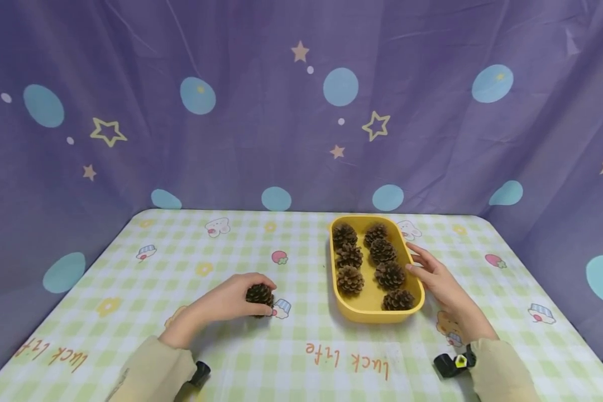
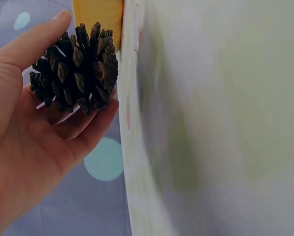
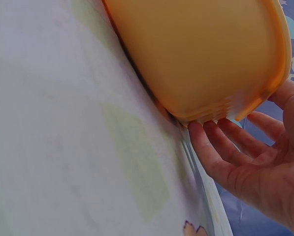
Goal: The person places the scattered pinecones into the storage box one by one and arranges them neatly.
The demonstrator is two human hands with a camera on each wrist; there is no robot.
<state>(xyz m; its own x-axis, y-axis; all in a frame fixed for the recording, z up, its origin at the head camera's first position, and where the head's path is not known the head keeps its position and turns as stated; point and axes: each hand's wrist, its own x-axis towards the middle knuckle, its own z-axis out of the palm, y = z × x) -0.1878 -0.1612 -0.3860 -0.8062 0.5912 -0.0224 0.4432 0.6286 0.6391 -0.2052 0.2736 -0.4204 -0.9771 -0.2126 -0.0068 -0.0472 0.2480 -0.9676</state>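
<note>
My left hand [image 1: 229,302] rests on the checked tablecloth and grips a brown pine cone [image 1: 259,293] between thumb and fingers. In the left wrist view the pine cone [image 2: 76,67] sits against my curled fingers [image 2: 63,130], with the thumb over its top. To the right stands a yellow tray [image 1: 369,316] holding several pine cones [image 1: 350,279] in two rows. My right hand [image 1: 434,275] lies against the tray's right side. In the right wrist view its straight fingers [image 3: 216,145] touch the foot of the tray's wall [image 3: 201,54], with the thumb by the rim.
The table [image 1: 301,357] has a green and white checked cloth with small cartoon prints. A purple curtain [image 1: 281,111] with stars and dots hangs close behind and around it. Black wrist straps [image 1: 449,364] sit near the front edge.
</note>
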